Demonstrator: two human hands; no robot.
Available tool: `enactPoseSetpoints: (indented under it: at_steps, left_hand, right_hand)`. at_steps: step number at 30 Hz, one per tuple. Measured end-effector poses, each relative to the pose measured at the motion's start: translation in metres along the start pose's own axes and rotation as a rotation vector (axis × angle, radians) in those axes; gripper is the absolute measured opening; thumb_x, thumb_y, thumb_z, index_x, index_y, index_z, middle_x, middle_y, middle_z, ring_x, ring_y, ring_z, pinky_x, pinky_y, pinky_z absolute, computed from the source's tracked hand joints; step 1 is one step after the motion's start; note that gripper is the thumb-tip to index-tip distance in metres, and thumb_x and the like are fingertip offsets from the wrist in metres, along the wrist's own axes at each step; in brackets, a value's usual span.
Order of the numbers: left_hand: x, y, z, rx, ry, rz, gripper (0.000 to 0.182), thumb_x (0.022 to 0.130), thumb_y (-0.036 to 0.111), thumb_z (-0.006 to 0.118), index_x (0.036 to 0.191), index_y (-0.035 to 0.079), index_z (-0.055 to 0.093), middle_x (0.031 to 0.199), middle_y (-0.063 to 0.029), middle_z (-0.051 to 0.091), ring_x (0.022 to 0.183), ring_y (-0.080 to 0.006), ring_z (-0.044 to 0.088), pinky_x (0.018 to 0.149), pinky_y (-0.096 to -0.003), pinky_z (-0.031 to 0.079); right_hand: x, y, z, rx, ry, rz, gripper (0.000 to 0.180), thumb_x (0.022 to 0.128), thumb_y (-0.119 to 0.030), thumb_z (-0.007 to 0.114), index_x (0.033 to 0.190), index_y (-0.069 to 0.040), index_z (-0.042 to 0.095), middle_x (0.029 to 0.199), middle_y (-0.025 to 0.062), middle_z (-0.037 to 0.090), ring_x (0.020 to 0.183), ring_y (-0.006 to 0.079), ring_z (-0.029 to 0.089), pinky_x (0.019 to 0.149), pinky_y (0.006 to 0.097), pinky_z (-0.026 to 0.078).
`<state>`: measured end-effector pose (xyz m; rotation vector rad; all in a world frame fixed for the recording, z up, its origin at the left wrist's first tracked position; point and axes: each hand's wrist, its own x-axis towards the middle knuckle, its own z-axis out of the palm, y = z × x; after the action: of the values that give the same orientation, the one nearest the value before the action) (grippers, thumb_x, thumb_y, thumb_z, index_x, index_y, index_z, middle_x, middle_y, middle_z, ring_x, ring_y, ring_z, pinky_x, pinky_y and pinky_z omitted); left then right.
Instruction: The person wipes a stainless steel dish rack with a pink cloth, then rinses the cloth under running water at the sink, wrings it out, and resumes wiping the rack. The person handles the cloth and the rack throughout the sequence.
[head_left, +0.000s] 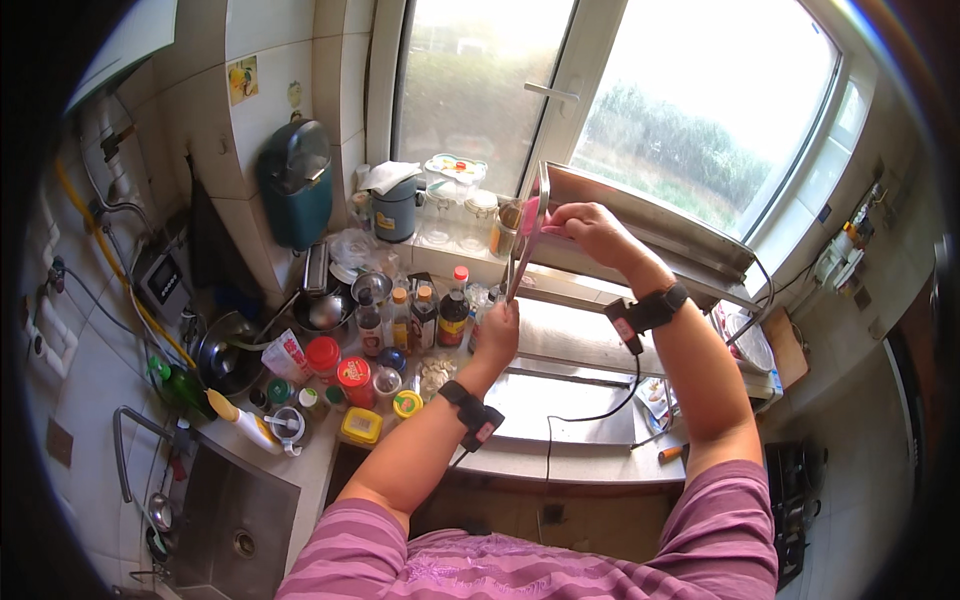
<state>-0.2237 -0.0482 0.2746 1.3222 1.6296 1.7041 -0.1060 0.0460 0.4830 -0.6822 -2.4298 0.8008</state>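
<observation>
A metal shelf rack with stainless tiers stands on the counter before the window. My left hand is closed around the lower part of an upright metal frame piece at the rack's left end. My right hand holds a pink cloth against the upper part of that frame piece; some of the cloth is hidden by the frame and my fingers. Black straps with small devices and a cable are on both wrists.
Sauce bottles, red-lidded jars and a yellow-lidded box crowd the counter left of the rack. A steel sink lies at lower left. Glass jars line the sill. An orange-handled tool lies near the front edge.
</observation>
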Motion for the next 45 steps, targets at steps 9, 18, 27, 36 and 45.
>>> enactPoseSetpoints:
  at_steps: [9, 18, 27, 36, 45]
  left_hand:
    - [0.012, -0.039, 0.018, 0.054, 0.077, 0.06, 0.055, 0.097, 0.05, 0.042, 0.074, 0.001, 0.049, 0.055, -0.0118, 0.051, 0.051, -0.0268, 0.055, 0.051, -0.0386, 0.041]
    - [0.006, -0.021, 0.004, -0.011, -0.034, -0.043, 0.047, 0.1, 0.039, 0.042, 0.073, 0.0, 0.048, 0.055, -0.0168, 0.049, 0.054, -0.0353, 0.054, 0.053, -0.0438, 0.039]
    - [0.007, -0.017, 0.008, -0.161, -0.105, -0.061, 0.051, 0.1, 0.044, 0.042, 0.071, 0.002, 0.049, 0.052, -0.008, 0.05, 0.047, -0.0212, 0.05, 0.049, -0.0359, 0.038]
    - [0.009, -0.026, -0.006, -0.18, -0.118, -0.131, 0.046, 0.1, 0.041, 0.043, 0.072, 0.005, 0.049, 0.054, -0.0034, 0.049, 0.048, -0.0142, 0.051, 0.047, -0.0313, 0.039]
    - [0.003, -0.007, 0.0, -0.234, -0.118, -0.166, 0.043, 0.1, 0.039, 0.045, 0.072, 0.007, 0.046, 0.055, 0.0, 0.045, 0.047, -0.0109, 0.046, 0.046, -0.0288, 0.036]
  right_hand:
    - [-0.007, -0.005, 0.008, 0.072, 0.007, -0.066, 0.026, 0.095, -0.024, 0.052, 0.105, -0.003, 0.064, 0.095, 0.0092, 0.065, 0.084, 0.0142, 0.057, 0.079, 0.0307, 0.047]
    - [-0.114, 0.077, -0.094, -0.743, 0.308, 0.056, 0.037, 0.1, -0.034, 0.041, 0.1, -0.006, 0.065, 0.102, 0.0069, 0.063, 0.102, 0.0229, 0.055, 0.091, 0.039, 0.04]
    - [-0.153, 0.124, -0.173, -1.112, 0.186, 0.168, 0.032, 0.094, -0.028, 0.047, 0.104, -0.004, 0.066, 0.095, 0.0183, 0.064, 0.09, 0.0335, 0.061, 0.077, 0.0436, 0.048]
    - [-0.044, 0.022, -0.035, -0.305, -0.002, -0.094, 0.037, 0.099, -0.034, 0.046, 0.114, -0.005, 0.063, 0.111, 0.0099, 0.063, 0.102, 0.0212, 0.059, 0.095, 0.0301, 0.043]
    - [-0.186, 0.146, -0.222, -0.609, 0.358, 0.663, 0.039, 0.097, -0.034, 0.044, 0.107, -0.005, 0.067, 0.104, 0.0159, 0.068, 0.099, 0.0295, 0.064, 0.085, 0.0377, 0.048]
